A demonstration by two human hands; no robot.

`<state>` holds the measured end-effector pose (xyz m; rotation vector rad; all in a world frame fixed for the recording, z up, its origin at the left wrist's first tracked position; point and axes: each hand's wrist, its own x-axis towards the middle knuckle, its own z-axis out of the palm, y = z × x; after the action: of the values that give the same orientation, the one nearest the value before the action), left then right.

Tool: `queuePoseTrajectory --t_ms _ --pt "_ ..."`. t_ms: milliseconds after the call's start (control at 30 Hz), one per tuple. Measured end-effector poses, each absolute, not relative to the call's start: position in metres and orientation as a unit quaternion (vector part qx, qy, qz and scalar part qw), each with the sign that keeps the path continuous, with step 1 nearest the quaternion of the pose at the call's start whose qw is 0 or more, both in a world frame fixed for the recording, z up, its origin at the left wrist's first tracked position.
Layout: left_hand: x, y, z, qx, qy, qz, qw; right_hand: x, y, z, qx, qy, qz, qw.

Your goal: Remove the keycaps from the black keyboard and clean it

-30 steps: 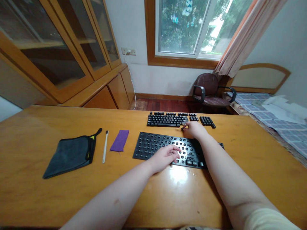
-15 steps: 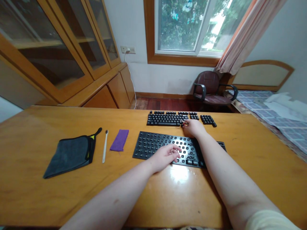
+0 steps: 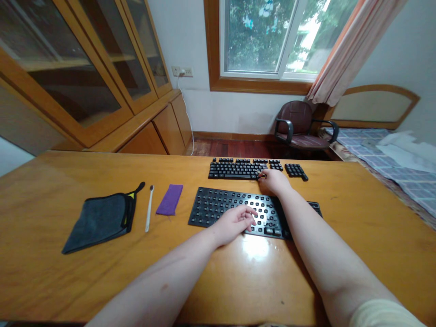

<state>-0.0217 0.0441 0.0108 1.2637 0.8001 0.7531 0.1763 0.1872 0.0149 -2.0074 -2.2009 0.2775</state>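
A black keyboard base (image 3: 209, 206), most of its keycaps off, lies across the desk before me. A few keycaps (image 3: 273, 231) sit on its near edge. Behind it, loose black keycaps (image 3: 235, 170) are laid out in keyboard order. My left hand (image 3: 235, 222) rests over the base's near middle, fingers loosely bent and apart, holding nothing. At the near right end of the main keycap block, my right hand (image 3: 275, 182) pinches a small dark keycap between thumb and fingertips, mostly hidden. My right forearm covers part of the base's right side.
Left of the base lie a purple cloth (image 3: 169, 200), a white toothbrush (image 3: 149, 209) and a folded dark grey cloth (image 3: 98, 222) with black trim. A number-pad block of keycaps (image 3: 296, 170) is at the far right. Beyond the desk (image 3: 218, 281) stands a chair (image 3: 296, 122).
My right hand has shifted very slightly left at the keycap block. My left hand and the objects on the desk have stayed put.
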Motion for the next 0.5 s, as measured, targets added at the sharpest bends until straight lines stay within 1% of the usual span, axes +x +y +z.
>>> queuePoseTrajectory --t_ms 100,200,267,400,433,500 --pt "-0.022 0.044 0.009 0.567 0.355 0.331 0.666 0.178 0.186 0.016 -0.663 -0.737 0.092 0.088" --pt "-0.023 0.041 0.01 0.596 0.365 0.328 0.636 0.181 0.184 0.017 -0.66 -0.733 0.08 0.147" --pt "-0.025 0.037 0.013 0.671 0.366 0.321 0.559 0.184 0.182 0.022 -0.657 -0.723 0.067 0.204" --pt "-0.027 0.031 0.018 0.856 0.321 0.257 0.313 0.186 0.163 0.058 -0.598 -0.72 0.082 0.343" --pt "-0.027 0.031 0.017 0.876 0.32 0.235 0.273 0.187 0.153 0.072 -0.57 -0.719 0.101 0.385" --pt "-0.027 0.031 0.014 0.893 0.333 0.198 0.229 0.189 0.127 0.1 -0.505 -0.716 0.147 0.46"
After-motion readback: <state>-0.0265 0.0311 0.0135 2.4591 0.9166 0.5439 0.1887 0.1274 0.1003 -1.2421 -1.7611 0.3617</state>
